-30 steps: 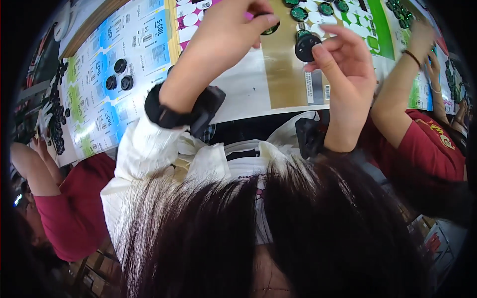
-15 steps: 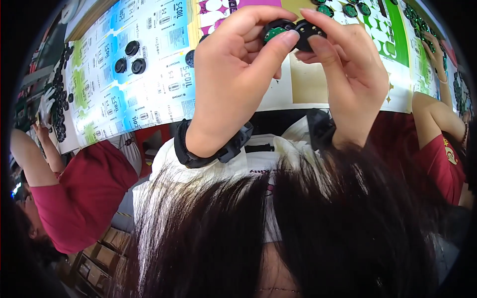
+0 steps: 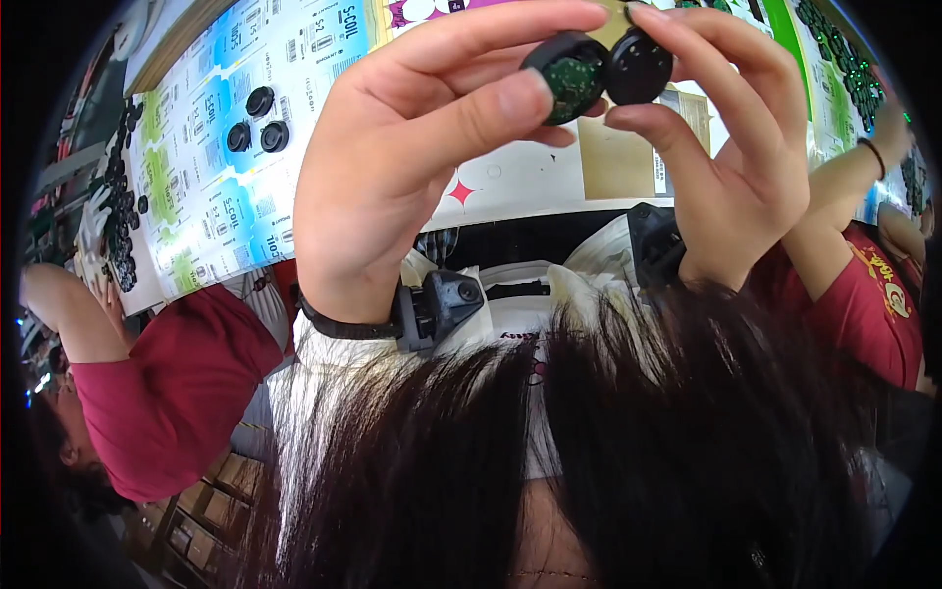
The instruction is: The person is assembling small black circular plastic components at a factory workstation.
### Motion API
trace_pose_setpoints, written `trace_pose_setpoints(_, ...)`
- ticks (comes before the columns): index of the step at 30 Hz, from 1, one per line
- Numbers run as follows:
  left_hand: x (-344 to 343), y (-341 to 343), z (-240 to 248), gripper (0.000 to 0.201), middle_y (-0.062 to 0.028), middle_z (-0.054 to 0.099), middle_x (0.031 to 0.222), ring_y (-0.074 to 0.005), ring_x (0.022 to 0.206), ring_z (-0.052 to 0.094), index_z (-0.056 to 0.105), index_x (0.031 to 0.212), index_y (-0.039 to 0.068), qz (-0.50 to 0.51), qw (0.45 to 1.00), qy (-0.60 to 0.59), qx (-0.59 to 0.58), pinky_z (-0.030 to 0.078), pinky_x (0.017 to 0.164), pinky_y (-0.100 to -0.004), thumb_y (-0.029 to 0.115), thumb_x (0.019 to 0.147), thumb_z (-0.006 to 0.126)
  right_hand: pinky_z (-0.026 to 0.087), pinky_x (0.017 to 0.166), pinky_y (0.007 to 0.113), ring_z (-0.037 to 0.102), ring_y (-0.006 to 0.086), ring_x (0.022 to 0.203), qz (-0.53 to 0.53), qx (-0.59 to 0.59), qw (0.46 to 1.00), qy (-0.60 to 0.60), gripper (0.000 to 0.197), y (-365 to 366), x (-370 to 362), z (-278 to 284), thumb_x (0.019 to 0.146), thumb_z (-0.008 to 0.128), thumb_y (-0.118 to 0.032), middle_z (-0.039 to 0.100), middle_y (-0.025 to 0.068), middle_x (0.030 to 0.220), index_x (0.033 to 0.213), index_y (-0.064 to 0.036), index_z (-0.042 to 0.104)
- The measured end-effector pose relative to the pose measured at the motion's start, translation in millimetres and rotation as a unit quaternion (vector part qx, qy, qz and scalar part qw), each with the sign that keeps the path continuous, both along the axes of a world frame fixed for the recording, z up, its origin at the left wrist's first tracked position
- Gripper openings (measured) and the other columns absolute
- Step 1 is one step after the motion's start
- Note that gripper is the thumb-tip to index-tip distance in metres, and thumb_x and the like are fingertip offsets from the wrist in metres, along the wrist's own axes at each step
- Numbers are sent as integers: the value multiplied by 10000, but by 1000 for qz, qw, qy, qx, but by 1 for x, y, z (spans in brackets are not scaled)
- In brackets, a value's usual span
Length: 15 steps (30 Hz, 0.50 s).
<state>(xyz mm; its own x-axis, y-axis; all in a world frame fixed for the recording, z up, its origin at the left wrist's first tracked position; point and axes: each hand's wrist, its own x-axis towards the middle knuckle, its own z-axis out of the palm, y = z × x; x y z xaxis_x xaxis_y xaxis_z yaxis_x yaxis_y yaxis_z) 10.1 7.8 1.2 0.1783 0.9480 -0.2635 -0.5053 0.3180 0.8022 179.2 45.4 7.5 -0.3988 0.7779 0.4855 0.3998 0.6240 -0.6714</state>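
Raised over the table, my left hand [image 3: 412, 137] pinches a round black housing with a green circuit board [image 3: 574, 80] inside, its thumb along the board's edge. Close beside it, my right hand [image 3: 731, 137] grips a small round black cover [image 3: 640, 67] with tiny light dots on its face, held near the rim between fingers and thumb. The two parts sit side by side, tilted, their edges almost touching; whether they meet I cannot tell. To the left, a cluster of round black parts [image 3: 275, 136] lies on the printed sheets.
Printed blue and white sheets [image 3: 216, 147] cover the table. A row of black parts [image 3: 123, 216] runs along the far left, and many green-and-black pieces [image 3: 849, 64] lie at the far right. Co-workers in red shirts sit left [image 3: 177, 393] and right [image 3: 844, 304].
Both hands have come nearer the camera and the two parts have turned, showing the board and the dotted cover more fully. The right co-worker's arm has shifted.
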Motion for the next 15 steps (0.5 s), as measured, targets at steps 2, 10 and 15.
trace_pose_setpoints(2,-1,0,-5,437,-151,551,1018,-158,800,557,405,1180,-40,-32,998,-32,36,451,684,-233,-10,769,547,453,666,218,550,137,752,-13,-21,1000,15,419,-5,-2,4,626,675,2,543,83,832,1027,7,552)
trace_pose_setpoints(10,11,-4,1,310,-122,574,930,-161,759,561,473,1088,-42,79,996,29,-8,453,676,-235,19,787,517,454,674,219,554,138,761,-16,-71,997,39,410,-12,-10,6,635,667,12,549,89,835,1028,14,552)
trace_pose_setpoints(15,8,0,-7,290,-124,581,903,-180,745,568,494,1057,-26,110,989,90,36,454,672,-248,32,776,529,454,675,220,556,139,763,-12,-106,993,51,403,-11,-6,4,643,660,15,554,93,835,1031,18,549)
